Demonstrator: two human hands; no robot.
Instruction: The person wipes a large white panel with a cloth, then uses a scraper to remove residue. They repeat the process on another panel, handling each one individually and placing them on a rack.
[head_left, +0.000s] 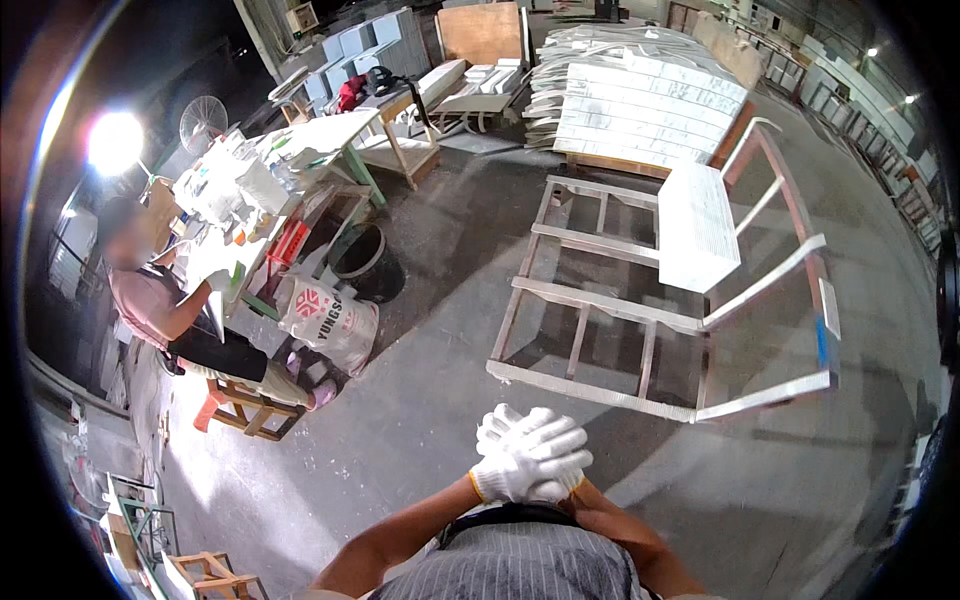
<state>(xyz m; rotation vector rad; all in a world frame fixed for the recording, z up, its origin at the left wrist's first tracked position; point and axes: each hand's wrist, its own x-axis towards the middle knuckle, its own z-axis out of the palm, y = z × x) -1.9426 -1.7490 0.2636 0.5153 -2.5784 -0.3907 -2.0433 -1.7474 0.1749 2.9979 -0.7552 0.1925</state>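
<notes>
Over at the left a seated person (165, 300) bends to a cluttered white workbench (250, 190), a printed sack (330, 320) and black bucket (365, 262) beside it on the floor. In the middle, close to the body, the left hand (505, 470) and right hand (550, 450), both in white gloves, are clasped with fingers interlocked, holding nothing. The pale wooden rack (650, 310) lies ahead and rightward, well apart, nearer the right hand, its long rails running leftward to rightward.
</notes>
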